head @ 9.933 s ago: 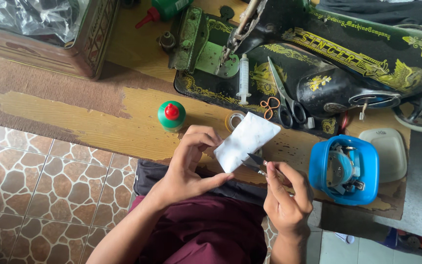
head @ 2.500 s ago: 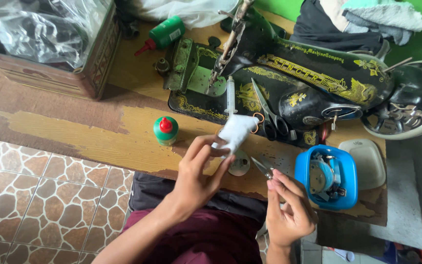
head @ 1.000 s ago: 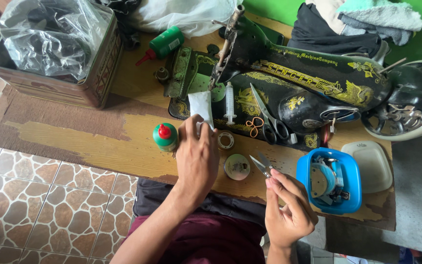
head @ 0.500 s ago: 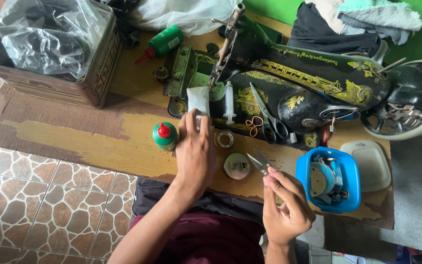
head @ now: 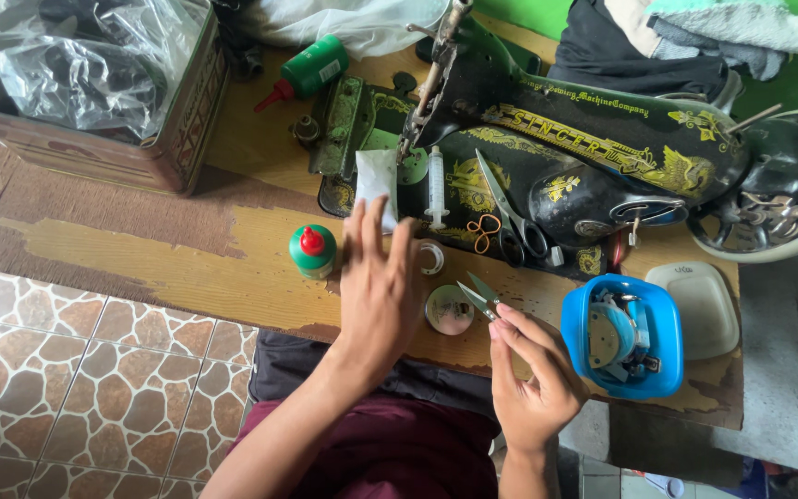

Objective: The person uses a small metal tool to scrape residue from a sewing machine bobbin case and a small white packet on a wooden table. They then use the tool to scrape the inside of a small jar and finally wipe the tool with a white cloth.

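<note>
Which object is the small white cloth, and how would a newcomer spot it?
Start at the black sewing machine laid on its side on the wooden table. At the machine's left end, just beyond the left hand's fingertips, lies the white cloth. Unlike the plastic syringe beside it, it is a soft, flat, folded rectangle.

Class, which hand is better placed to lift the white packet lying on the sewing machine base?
Left hand: empty, fingers spread just below the white packet. Right hand already pinches small snips, farther away.
</note>
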